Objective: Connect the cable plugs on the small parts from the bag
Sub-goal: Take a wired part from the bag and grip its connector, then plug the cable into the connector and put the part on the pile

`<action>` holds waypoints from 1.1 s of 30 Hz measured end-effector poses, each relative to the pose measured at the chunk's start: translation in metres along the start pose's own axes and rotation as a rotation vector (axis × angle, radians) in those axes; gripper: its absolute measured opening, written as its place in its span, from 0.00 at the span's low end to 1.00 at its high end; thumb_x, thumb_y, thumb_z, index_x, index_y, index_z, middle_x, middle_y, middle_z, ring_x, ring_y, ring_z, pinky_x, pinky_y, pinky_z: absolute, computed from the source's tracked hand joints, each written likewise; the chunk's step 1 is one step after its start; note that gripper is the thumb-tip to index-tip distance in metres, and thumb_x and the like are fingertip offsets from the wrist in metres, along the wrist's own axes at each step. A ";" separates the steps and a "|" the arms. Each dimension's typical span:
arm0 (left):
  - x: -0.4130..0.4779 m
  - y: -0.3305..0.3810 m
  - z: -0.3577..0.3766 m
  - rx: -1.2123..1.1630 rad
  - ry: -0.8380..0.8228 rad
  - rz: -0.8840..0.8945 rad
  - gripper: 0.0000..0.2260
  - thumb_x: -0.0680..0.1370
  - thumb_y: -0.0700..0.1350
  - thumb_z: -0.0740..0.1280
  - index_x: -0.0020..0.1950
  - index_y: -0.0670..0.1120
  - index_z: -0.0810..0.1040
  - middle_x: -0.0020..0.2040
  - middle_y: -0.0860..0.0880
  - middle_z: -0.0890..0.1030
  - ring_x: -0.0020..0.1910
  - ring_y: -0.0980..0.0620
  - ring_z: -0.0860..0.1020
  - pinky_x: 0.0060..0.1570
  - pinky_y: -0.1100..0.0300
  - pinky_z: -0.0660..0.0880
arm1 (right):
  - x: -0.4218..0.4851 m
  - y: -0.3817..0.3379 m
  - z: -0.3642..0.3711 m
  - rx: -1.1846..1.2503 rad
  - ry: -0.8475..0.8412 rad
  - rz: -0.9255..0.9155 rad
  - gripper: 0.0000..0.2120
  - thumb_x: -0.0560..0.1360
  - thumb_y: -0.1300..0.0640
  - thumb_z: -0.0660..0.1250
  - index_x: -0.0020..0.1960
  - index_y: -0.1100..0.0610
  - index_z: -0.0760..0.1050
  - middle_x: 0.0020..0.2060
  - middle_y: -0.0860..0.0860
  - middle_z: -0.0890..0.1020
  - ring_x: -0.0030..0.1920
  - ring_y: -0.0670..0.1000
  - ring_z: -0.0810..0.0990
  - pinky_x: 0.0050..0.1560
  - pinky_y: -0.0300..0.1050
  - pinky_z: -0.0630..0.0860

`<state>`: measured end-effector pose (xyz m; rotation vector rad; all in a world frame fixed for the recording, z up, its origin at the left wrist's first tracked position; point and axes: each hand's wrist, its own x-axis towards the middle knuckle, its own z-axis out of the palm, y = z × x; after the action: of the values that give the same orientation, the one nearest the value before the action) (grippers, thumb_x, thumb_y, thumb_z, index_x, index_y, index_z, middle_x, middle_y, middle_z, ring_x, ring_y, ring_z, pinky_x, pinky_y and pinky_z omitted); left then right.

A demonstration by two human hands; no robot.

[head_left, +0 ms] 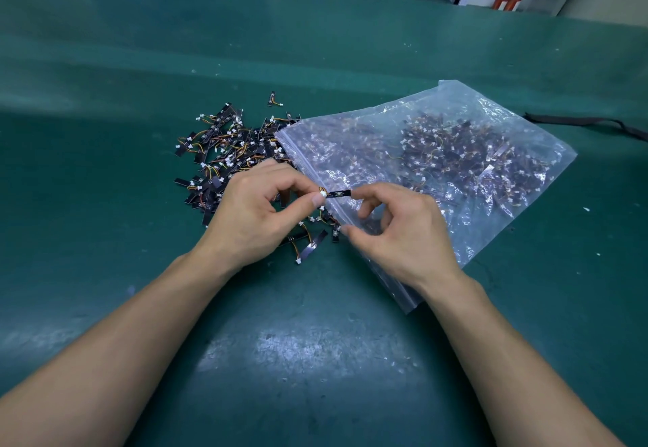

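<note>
Bare forearms converge, the left grip [252, 211] pinching one end of a small black wired strip [338, 194], the right grip [403, 236] touching the other end with its curled forefinger [371, 189].

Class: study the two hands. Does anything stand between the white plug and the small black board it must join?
Nothing visible does. The left hand pinches the white plug right beside the end of the small black board, whose other end the right hand pinches.
</note>
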<state>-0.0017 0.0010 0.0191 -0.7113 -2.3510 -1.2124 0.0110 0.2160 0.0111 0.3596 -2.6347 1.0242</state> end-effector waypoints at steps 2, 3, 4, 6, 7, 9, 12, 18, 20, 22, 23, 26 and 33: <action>0.000 0.000 0.000 -0.005 -0.005 -0.003 0.04 0.76 0.43 0.73 0.42 0.46 0.83 0.37 0.51 0.82 0.39 0.52 0.76 0.45 0.64 0.70 | 0.000 0.002 -0.002 -0.062 -0.003 -0.025 0.17 0.67 0.53 0.78 0.54 0.46 0.82 0.39 0.39 0.81 0.31 0.34 0.71 0.41 0.46 0.78; 0.000 0.000 0.000 -0.002 -0.007 -0.001 0.04 0.76 0.43 0.73 0.41 0.45 0.83 0.37 0.51 0.82 0.39 0.53 0.75 0.45 0.64 0.70 | 0.001 0.003 -0.002 -0.074 0.005 -0.033 0.16 0.67 0.54 0.77 0.53 0.46 0.82 0.39 0.38 0.81 0.31 0.34 0.71 0.41 0.46 0.79; 0.000 0.000 0.000 0.006 -0.009 0.001 0.04 0.76 0.43 0.73 0.41 0.45 0.83 0.37 0.51 0.82 0.38 0.53 0.75 0.44 0.64 0.70 | 0.001 0.003 -0.003 -0.073 0.018 -0.039 0.14 0.67 0.55 0.76 0.52 0.46 0.83 0.38 0.38 0.81 0.31 0.34 0.72 0.41 0.45 0.79; -0.001 0.001 0.000 0.011 -0.013 -0.001 0.04 0.76 0.43 0.73 0.41 0.47 0.83 0.37 0.52 0.81 0.38 0.53 0.75 0.44 0.64 0.70 | 0.002 0.002 -0.005 -0.050 0.050 -0.046 0.13 0.68 0.58 0.74 0.51 0.47 0.84 0.36 0.37 0.81 0.30 0.35 0.73 0.42 0.46 0.80; -0.001 0.001 0.000 0.010 -0.014 -0.002 0.04 0.76 0.43 0.73 0.41 0.49 0.82 0.37 0.52 0.81 0.39 0.52 0.75 0.44 0.63 0.70 | 0.003 0.001 -0.005 -0.041 0.066 -0.042 0.12 0.68 0.58 0.73 0.51 0.48 0.84 0.35 0.37 0.81 0.29 0.35 0.72 0.43 0.46 0.81; -0.001 0.001 0.000 0.019 -0.014 -0.011 0.05 0.75 0.44 0.73 0.42 0.53 0.81 0.37 0.53 0.81 0.39 0.53 0.76 0.44 0.62 0.71 | 0.003 0.000 -0.008 -0.013 0.110 -0.025 0.12 0.69 0.59 0.72 0.51 0.49 0.84 0.32 0.33 0.79 0.28 0.37 0.73 0.43 0.43 0.80; 0.000 0.001 0.000 0.057 -0.024 -0.043 0.05 0.75 0.43 0.74 0.41 0.53 0.82 0.37 0.55 0.81 0.39 0.54 0.76 0.45 0.59 0.72 | 0.004 -0.002 -0.012 0.054 0.199 -0.010 0.11 0.69 0.59 0.71 0.50 0.50 0.84 0.30 0.31 0.77 0.28 0.42 0.75 0.42 0.36 0.76; 0.024 0.009 0.009 0.257 -0.080 -0.101 0.03 0.76 0.47 0.75 0.44 0.50 0.87 0.37 0.54 0.80 0.41 0.50 0.74 0.46 0.53 0.73 | 0.005 -0.006 -0.020 0.125 0.311 -0.005 0.10 0.69 0.59 0.72 0.50 0.51 0.84 0.32 0.35 0.79 0.27 0.47 0.74 0.37 0.31 0.73; 0.035 0.015 0.018 0.366 -0.139 -0.088 0.05 0.77 0.51 0.73 0.46 0.52 0.87 0.37 0.54 0.80 0.41 0.51 0.72 0.45 0.52 0.73 | 0.005 -0.007 -0.021 0.126 0.339 -0.012 0.10 0.69 0.59 0.72 0.51 0.51 0.83 0.33 0.36 0.80 0.27 0.49 0.74 0.37 0.32 0.73; 0.046 0.023 0.030 0.425 -0.147 -0.071 0.07 0.77 0.54 0.72 0.43 0.53 0.86 0.36 0.54 0.79 0.40 0.51 0.70 0.42 0.54 0.71 | 0.005 -0.008 -0.021 0.132 0.354 -0.015 0.11 0.69 0.59 0.72 0.50 0.51 0.83 0.34 0.38 0.81 0.27 0.50 0.73 0.37 0.34 0.73; 0.052 0.028 0.037 0.446 -0.145 -0.092 0.08 0.76 0.53 0.72 0.39 0.52 0.85 0.33 0.54 0.76 0.39 0.49 0.70 0.41 0.55 0.70 | 0.005 -0.009 -0.022 0.139 0.365 -0.017 0.11 0.69 0.60 0.72 0.50 0.51 0.83 0.34 0.39 0.81 0.27 0.50 0.73 0.37 0.35 0.73; 0.068 0.041 0.059 0.514 -0.178 -0.217 0.19 0.74 0.49 0.71 0.25 0.48 0.69 0.27 0.53 0.66 0.35 0.44 0.68 0.42 0.54 0.67 | 0.005 -0.010 -0.023 0.168 0.426 -0.029 0.11 0.68 0.62 0.72 0.49 0.51 0.83 0.34 0.42 0.82 0.26 0.49 0.72 0.35 0.36 0.71; 0.087 0.051 0.095 0.243 -0.160 -0.437 0.10 0.82 0.41 0.58 0.41 0.47 0.73 0.46 0.49 0.76 0.50 0.48 0.66 0.54 0.56 0.63 | 0.006 -0.009 -0.022 0.254 0.475 -0.002 0.11 0.69 0.62 0.72 0.50 0.52 0.83 0.35 0.46 0.83 0.26 0.47 0.71 0.35 0.38 0.71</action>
<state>-0.0513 0.1278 0.0478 -0.2249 -2.8239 -1.0299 0.0123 0.2240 0.0343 0.1454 -2.0902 1.2670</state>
